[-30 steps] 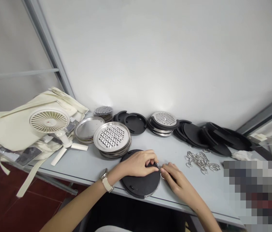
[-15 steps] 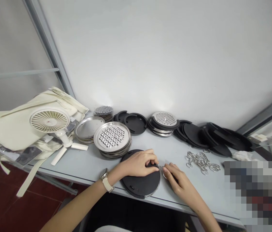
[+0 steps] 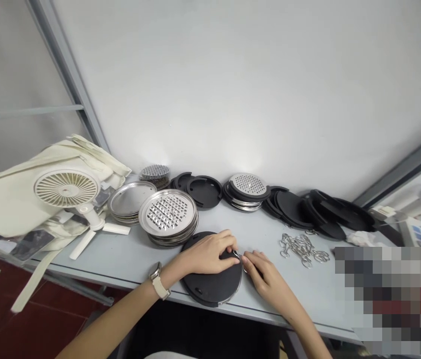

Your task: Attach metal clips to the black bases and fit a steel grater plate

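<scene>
Black disc (image 3: pixel 215 281) lies flat at the near edge of the table (image 3: pixel 307 304), metal showing along its rim. The left hand (image 3: pixel 210 252) rests across it, fingers curled, presumably to steady it; whether its fingertips grip the wire clip (image 3: pixel 236 254) at the disc's right edge cannot be told. The right hand (image 3: pixel 262 274), just off that edge, appears to pinch the clip's ring end between thumb and bent fingers. Loose clips (image 3: pixel 302 248) lie to the right, likely for easy reach; stacked grater plates (image 3: pixel 167 214) stand behind-left.
</scene>
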